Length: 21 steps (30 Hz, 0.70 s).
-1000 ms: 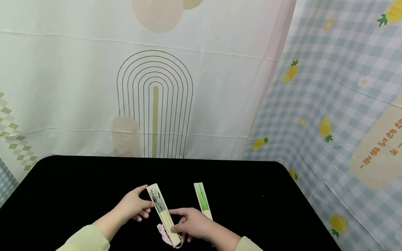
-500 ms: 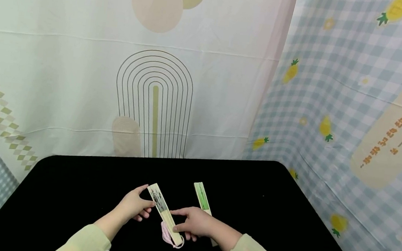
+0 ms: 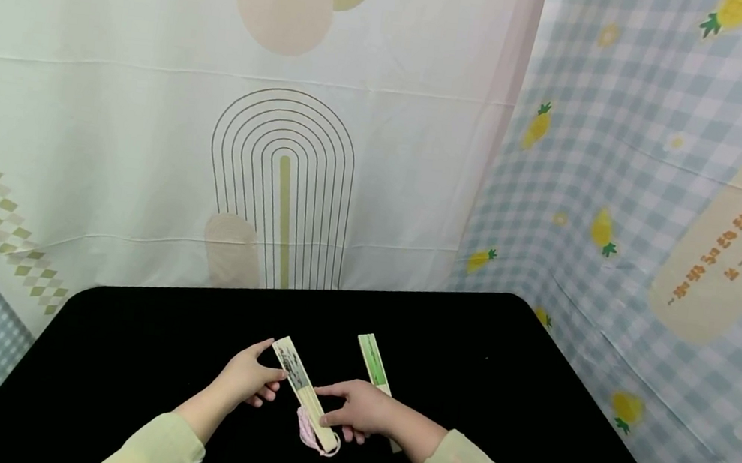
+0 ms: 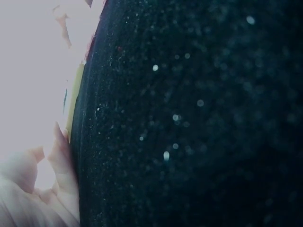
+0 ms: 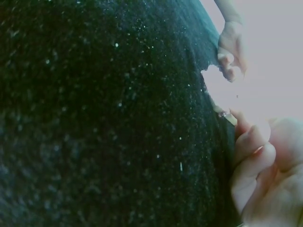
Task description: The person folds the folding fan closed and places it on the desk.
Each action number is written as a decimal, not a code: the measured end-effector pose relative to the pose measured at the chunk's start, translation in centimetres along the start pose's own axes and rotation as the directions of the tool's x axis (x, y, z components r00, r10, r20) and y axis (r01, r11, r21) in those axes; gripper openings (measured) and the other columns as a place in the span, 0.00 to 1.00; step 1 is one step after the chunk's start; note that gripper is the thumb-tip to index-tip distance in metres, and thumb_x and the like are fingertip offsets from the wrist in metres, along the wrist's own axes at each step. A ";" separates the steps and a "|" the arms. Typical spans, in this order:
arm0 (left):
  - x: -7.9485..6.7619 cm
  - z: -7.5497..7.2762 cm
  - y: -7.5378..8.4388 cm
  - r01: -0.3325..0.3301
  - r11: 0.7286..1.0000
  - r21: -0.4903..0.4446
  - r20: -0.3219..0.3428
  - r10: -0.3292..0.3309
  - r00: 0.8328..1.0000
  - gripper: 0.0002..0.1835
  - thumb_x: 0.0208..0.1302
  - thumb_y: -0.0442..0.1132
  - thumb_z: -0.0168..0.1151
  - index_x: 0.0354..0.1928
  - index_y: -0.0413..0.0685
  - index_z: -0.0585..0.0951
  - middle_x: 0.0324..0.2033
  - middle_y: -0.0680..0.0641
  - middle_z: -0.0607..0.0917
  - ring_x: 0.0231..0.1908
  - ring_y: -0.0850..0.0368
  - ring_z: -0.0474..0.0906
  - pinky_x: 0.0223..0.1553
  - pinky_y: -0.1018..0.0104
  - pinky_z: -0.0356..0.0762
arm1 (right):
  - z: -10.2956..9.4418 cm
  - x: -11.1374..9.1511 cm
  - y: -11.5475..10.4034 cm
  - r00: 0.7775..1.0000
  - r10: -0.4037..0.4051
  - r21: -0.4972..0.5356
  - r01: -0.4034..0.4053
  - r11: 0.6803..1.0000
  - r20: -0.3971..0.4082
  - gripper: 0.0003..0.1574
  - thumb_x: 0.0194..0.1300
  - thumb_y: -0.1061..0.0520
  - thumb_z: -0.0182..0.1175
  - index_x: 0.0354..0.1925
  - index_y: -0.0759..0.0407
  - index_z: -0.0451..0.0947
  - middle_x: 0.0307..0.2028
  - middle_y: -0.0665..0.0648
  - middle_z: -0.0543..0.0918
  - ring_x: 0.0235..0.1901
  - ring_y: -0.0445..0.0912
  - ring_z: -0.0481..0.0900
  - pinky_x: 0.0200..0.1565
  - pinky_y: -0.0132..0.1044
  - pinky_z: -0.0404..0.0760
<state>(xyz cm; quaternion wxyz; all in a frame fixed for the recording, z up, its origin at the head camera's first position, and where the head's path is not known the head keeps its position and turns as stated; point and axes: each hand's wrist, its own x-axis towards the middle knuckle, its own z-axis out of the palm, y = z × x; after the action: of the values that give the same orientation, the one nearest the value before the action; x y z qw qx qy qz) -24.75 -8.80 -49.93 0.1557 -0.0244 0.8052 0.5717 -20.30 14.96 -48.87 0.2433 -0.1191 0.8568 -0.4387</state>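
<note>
A folded hand fan (image 3: pixel 308 404), with pale ribs and a grey-and-black picture on its upper half, lies slantwise between both hands. My left hand (image 3: pixel 244 378) pinches its far end, thumb on the near side and index finger reaching to the top corner. Lower down, my right hand (image 3: pixel 362 407) grips the ribbed end, thumb on top and index finger along the side. A pink tassel (image 3: pixel 306 428) hangs by the fan's near end. In the left wrist view only the fan's pale edge (image 4: pixel 75 97) shows beyond the fingers; glare washes out much of both wrist views.
A second folded fan (image 3: pixel 372 360) with a green panel lies to the right, partly hidden under my right hand and wrist. Both rest over a black-covered table (image 3: pixel 467 347). A pale patterned curtain (image 3: pixel 416 191) stands behind, a blue checked one (image 3: pixel 609 287) at the right.
Over the last second the fan's near end and its tassel have shifted slightly right, and the tassel has swung closer against the fan. Both hands keep their hold; the head view tilts a little.
</note>
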 end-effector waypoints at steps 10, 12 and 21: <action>0.0 -0.1 -0.3 -0.002 1.000 0.009 -0.002 0.002 1.000 0.45 0.61 0.31 0.67 0.77 0.42 0.55 0.18 0.47 0.81 0.15 0.59 0.78 0.14 0.68 0.74 | 0.2 -0.3 -0.5 1.000 -0.010 0.025 0.009 1.000 0.015 0.32 0.62 0.57 0.69 0.65 0.47 0.77 0.06 0.52 0.72 0.04 0.40 0.68 0.07 0.29 0.65; 0.0 -0.2 -0.2 0.000 1.000 0.012 -0.002 0.000 1.000 0.45 0.61 0.31 0.67 0.77 0.42 0.54 0.18 0.46 0.82 0.15 0.59 0.78 0.14 0.68 0.75 | 0.3 -0.2 -0.4 1.000 -0.018 0.039 0.017 0.999 0.011 0.32 0.62 0.58 0.69 0.64 0.49 0.77 0.07 0.53 0.73 0.04 0.40 0.69 0.07 0.28 0.66; -0.4 0.1 -0.5 0.004 1.000 -0.010 0.011 -0.003 1.000 0.48 0.64 0.34 0.66 0.78 0.40 0.47 0.22 0.45 0.83 0.17 0.57 0.80 0.16 0.65 0.78 | 0.6 -0.5 0.0 1.000 -0.004 0.051 0.004 0.999 0.006 0.31 0.64 0.59 0.67 0.65 0.52 0.75 0.11 0.56 0.79 0.08 0.42 0.75 0.08 0.28 0.67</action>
<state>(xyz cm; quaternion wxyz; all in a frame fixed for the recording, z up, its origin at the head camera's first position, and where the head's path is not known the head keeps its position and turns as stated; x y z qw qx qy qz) -24.27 -8.93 -50.34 0.1610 -0.0235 0.8013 0.5757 -19.58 14.73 -49.04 0.2481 -0.1160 0.8444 -0.4603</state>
